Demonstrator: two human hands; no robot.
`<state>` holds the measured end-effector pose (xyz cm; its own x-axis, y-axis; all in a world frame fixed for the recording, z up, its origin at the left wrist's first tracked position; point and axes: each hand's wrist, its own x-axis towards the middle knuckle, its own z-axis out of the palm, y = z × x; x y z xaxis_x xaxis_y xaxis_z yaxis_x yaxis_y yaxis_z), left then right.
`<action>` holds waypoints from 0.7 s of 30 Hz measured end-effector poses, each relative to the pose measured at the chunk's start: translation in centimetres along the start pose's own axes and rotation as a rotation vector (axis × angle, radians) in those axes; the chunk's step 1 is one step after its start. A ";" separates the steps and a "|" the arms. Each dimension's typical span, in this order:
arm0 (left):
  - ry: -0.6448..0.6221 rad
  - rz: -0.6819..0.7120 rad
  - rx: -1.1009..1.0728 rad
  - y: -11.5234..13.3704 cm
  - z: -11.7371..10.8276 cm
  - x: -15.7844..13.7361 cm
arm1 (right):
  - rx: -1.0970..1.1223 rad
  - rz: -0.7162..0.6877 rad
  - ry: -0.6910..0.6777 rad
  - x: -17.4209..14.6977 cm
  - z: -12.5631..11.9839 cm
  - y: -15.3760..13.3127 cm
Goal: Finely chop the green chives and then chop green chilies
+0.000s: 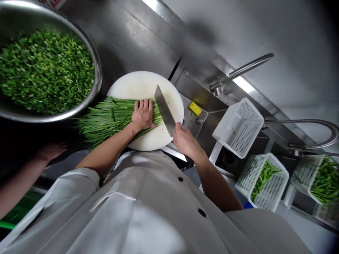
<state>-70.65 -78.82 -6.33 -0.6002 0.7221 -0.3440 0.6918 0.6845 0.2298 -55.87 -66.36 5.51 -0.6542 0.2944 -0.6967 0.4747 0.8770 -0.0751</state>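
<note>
A long bunch of garlic chives [106, 118] lies across the round white cutting board [137, 82], its leafy ends hanging past the left edge. My left hand [143, 114] grips the bunch from above near its right end, fingers over the far side and thumb toward the near side. In my right hand [184, 139] is a cleaver [164, 112], held by the handle at the board's right edge. Its broad blade slants across the cut ends of the stalks, just right of my left hand. Whether the edge touches the board I cannot tell.
A large steel bowl [98, 67] of chopped greens [50, 70] stands left. Right of the board is a sink with a yellow sponge [195, 108] and a faucet [243, 72]. White baskets [225, 132] stand beyond, some with green beans. Another person's hand [51, 151] reaches in at left.
</note>
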 end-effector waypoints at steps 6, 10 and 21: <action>0.021 0.007 -0.009 -0.1 0.4 0.1 | 0.054 0.012 0.102 5.4 4.2 -1.2; 0.034 -0.011 -0.009 -0.1 0.5 0.0 | 0.059 0.009 0.168 5.2 4.9 -0.6; 0.009 0.003 -0.042 -0.2 0.4 0.0 | -0.009 0.017 -0.020 -1.0 -0.2 -0.5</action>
<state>-70.63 -79.04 -6.71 -0.6021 0.7246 -0.3352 0.6761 0.6861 0.2686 -55.58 -67.00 6.41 -0.6340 0.3020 -0.7119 0.4802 0.8754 -0.0563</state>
